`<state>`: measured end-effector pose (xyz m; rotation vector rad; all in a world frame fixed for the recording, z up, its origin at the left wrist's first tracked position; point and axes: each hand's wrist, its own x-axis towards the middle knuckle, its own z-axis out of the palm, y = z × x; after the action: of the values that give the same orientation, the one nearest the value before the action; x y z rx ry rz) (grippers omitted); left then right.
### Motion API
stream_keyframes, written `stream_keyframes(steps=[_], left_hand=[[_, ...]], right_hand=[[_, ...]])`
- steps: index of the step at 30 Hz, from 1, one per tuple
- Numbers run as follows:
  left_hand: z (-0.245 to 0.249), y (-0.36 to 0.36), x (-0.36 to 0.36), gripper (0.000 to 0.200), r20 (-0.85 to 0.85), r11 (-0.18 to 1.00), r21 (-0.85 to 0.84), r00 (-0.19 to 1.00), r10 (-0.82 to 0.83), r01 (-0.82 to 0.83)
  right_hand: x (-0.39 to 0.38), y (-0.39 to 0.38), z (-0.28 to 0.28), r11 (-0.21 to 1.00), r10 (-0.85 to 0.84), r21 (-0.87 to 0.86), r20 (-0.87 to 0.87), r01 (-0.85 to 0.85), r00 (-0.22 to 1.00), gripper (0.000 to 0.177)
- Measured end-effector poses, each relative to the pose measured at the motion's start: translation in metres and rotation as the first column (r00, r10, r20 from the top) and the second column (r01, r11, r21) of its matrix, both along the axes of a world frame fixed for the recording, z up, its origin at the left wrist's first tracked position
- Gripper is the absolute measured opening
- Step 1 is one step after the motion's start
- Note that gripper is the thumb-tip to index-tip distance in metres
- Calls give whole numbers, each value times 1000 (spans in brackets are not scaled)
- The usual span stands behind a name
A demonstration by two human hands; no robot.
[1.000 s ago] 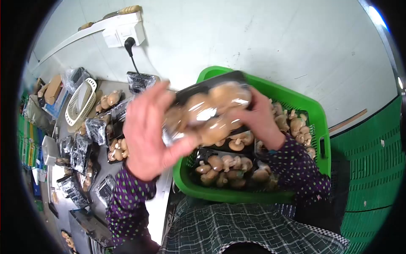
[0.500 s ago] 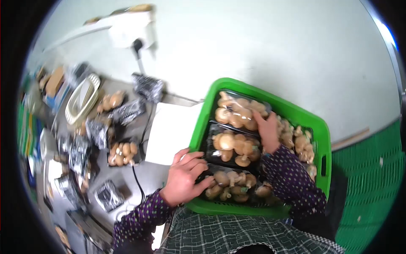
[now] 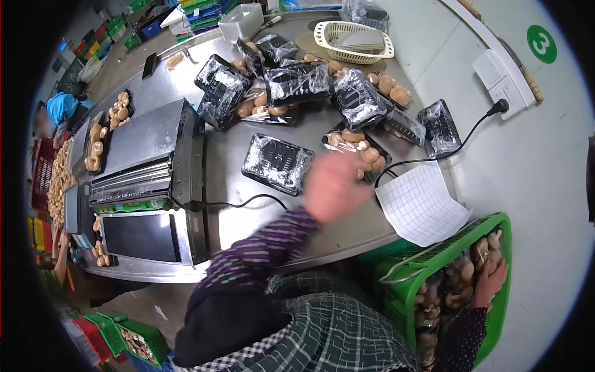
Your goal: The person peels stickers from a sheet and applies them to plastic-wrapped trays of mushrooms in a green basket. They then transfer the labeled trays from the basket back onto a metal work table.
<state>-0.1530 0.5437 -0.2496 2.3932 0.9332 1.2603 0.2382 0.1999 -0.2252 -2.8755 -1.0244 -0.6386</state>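
My left hand (image 3: 339,186), smeared by motion, is over the steel table beside a wrapped black tray lying bottom up (image 3: 277,163). Its fingers cannot be made out. Just behind it lies a wrapped tray of mushrooms (image 3: 365,152), partly covered by the hand. Down at the right, my right hand (image 3: 491,283) reaches into a green crate (image 3: 403,296), its fingers laid over the packs of mushrooms (image 3: 460,279) along the far side. Several film-wrapped packs fill the crate, and my forearm hides some of them.
More wrapped trays (image 3: 297,84) are heaped on the table (image 3: 238,226) near a cream basket (image 3: 379,54). A wrapping machine (image 3: 142,155) stands to the left. A gridded paper sheet (image 3: 421,201) and a black cable (image 3: 462,146) lie by the wall. Another person (image 3: 62,111) is at far left.
The view has swung left toward the table. My left hand has left the crate's rim and moved over the table. My right hand is still inside the crate, on the packs.
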Motion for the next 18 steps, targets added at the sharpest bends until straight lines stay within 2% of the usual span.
stream_keyframes(steps=[1, 2, 3, 4, 5, 6, 7, 8, 9, 10, 11, 12, 13, 14, 15, 16, 17, 18], left_hand=[[-48, 34, -46, 66, 20, 979, -48, 980, 197, -196], [-45, 60, -91, 68, -183, 868, -253, 902, 390, -427], [-51, 76, -132, 75, -365, 813, -100, 781, 507, -574], [-96, 88, -169, 80, -480, 731, -48, 657, 581, -681], [-135, 99, -191, 86, -569, 647, 28, 520, 637, -762], [-137, 102, -197, 90, -636, 634, -154, 567, 524, -758], [-133, 108, -196, 94, -681, 611, -322, 625, 382, -724], [-119, 114, -190, 94, -584, 570, -566, 778, 233, -596], [-101, 104, -177, 92, -428, 558, -660, 862, 272, -503], [-117, 103, -176, 79, -219, 615, -677, 908, 357, -404], [-93, 101, -163, 64, -39, 543, -823, 970, 241, -168], [-111, 110, -167, 51, 192, 401, -914, 938, 288, 65], [-84, 102, -121, 42, 34, 481, -876, 987, 159, -47], [-76, 102, -153, 35, 95, 370, -927, 992, 84, 58], [-66, 101, -144, 34, 27, 335, -942, 996, 85, -3], [-79, 106, -139, 36, 119, 409, -910, 985, 126, 58], [-58, 102, -124, 39, 148, 446, -890, 984, 97, 90], [-54, 110, -116, 41, 164, 689, -715, 986, 2, 118]], right_hand=[[-9, 5, 5, 1000, 0, 2, -2, 0, 1000, 52], [-20, 14, 11, 971, 125, 205, -21, -119, 992, 50], [-35, 26, 20, 888, 246, 404, -14, -220, 969, 48], [-96, 68, 52, 805, 343, 552, -130, -220, 930, 47], [-135, 97, 74, 818, 421, 491, -157, -299, 893, 48], [-165, 118, 86, 824, 476, 436, -190, -361, 859, 50], [-187, 130, 82, 753, 627, 413, -212, -513, 750, 51], [-204, 138, 74, 670, 735, 390, -228, -632, 638, 52], [-220, 143, 61, 577, 816, 462, -299, -673, 495, 49], [-224, 148, 64, 507, 840, 293, -379, -811, 388, 48], [-225, 147, 61, 505, 843, 316, -378, -803, 382, 47], [-224, 131, 55, 579, 808, 334, -355, -744, 470, 46], [-227, 113, 49, 635, 771, 356, -339, -686, 539, 45], [-226, 122, 45, 621, 784, 435, -344, -652, 517, 42], [-220, 136, 44, 573, 819, 520, -328, -634, 471, 40], [-220, 131, 48, 624, 776, 521, -319, -583, 544, 40], [-221, 128, 55, 600, 793, 653, -411, -462, 450, 39], [-221, 122, 61, 560, 823, 762, -466, -325, 324, 38]])
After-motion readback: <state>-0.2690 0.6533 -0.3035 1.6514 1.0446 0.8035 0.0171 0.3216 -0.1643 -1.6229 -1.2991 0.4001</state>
